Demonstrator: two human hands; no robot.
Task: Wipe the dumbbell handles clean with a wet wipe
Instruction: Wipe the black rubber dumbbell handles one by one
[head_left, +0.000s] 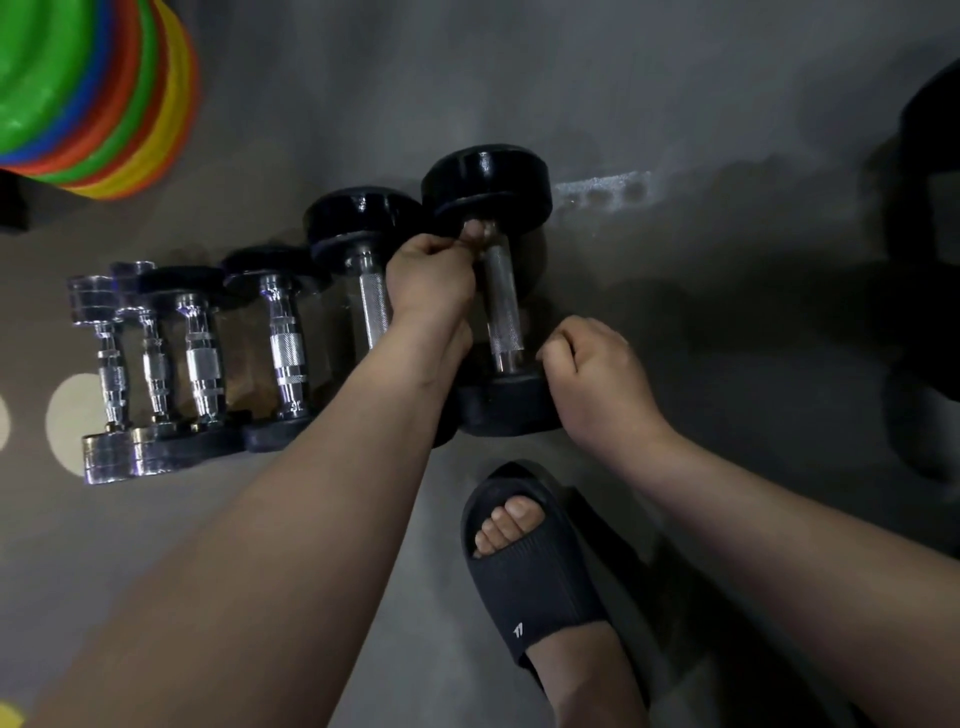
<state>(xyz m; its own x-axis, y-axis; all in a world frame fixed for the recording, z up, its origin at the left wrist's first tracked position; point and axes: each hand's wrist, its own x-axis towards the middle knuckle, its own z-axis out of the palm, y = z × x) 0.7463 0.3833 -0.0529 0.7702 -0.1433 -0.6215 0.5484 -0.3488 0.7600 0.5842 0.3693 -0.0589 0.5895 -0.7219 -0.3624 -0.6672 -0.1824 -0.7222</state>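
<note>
Left hand (431, 280) grips dumbbell handle (501, 306) top, right hand (592, 374) curled beside base.

The big dumbbell (501, 306) has black ends and a silver cross-hatched handle. The small dumbbells (106, 374) are shiny chrome. The stacked discs (93, 88) are green, blue, orange and yellow. The floor (675, 130) is grey with pale round spots, and the slipper (530, 582) is ribbed black.

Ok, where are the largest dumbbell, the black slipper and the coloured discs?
largest dumbbell (502, 306): head view, on its knurled handle.
black slipper (540, 592): head view, on its ribbed strap.
coloured discs (57, 78): head view, on the green top disc.
</note>
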